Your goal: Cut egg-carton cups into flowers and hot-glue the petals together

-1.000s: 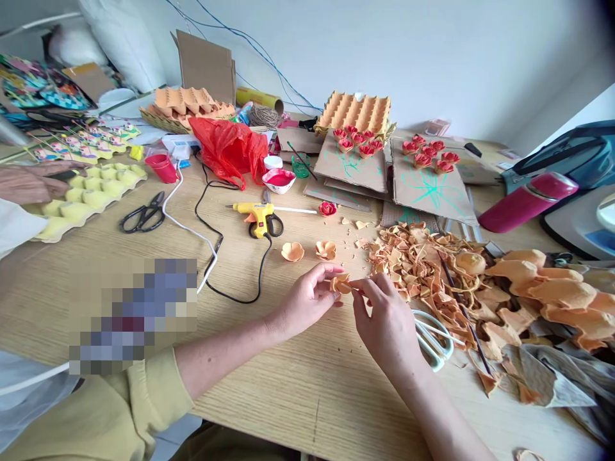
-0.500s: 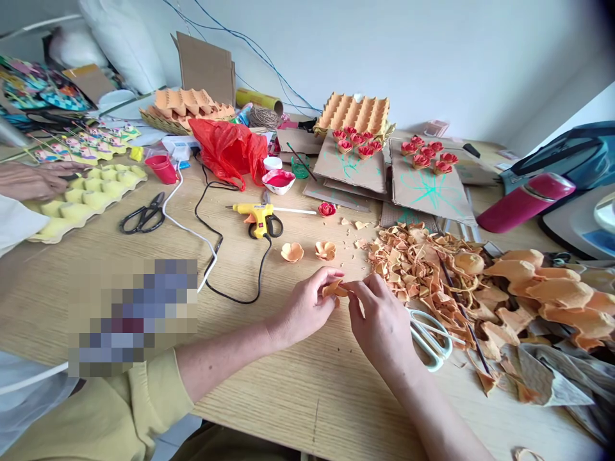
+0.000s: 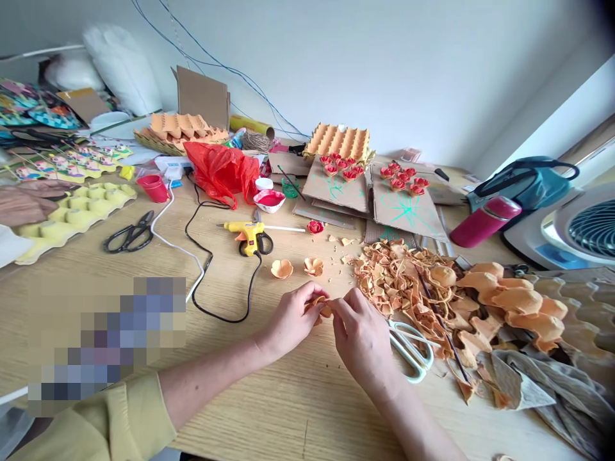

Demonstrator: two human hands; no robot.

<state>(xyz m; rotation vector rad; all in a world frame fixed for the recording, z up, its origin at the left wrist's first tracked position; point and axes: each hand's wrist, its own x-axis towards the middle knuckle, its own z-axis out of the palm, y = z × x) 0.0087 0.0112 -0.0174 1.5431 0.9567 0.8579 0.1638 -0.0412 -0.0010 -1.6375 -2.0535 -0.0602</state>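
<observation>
An orange egg-carton cup [image 3: 325, 312], cut into petals, is between my two hands above the table. My left hand [image 3: 288, 323] grips it from the left, thumb and fingers closed around it. At the cup's right edge, my right hand [image 3: 362, 339] pinches a petal; its fingertips partly cover the contact. Two finished-looking orange cups with petals stand just beyond, a left cup [image 3: 282, 269] and a right cup [image 3: 314, 266]. Behind them lies a red-painted flower [image 3: 315, 226]. White-handled scissors [image 3: 413, 352] lie beside my right forearm.
A yellow glue gun [image 3: 250, 237] with a black cord lies ahead. Orange carton scraps [image 3: 394, 275] heap on the right, near a pink bottle [image 3: 485, 221]. Red flowers stand on cardboard [image 3: 408, 211]. Black scissors [image 3: 129, 234] and another person's hand [image 3: 36, 202] are at left.
The camera view has shifted, so the table contents appear lower and slightly left. Both hands stay together at the orange cup, which is turned slightly and more covered by the fingers.
</observation>
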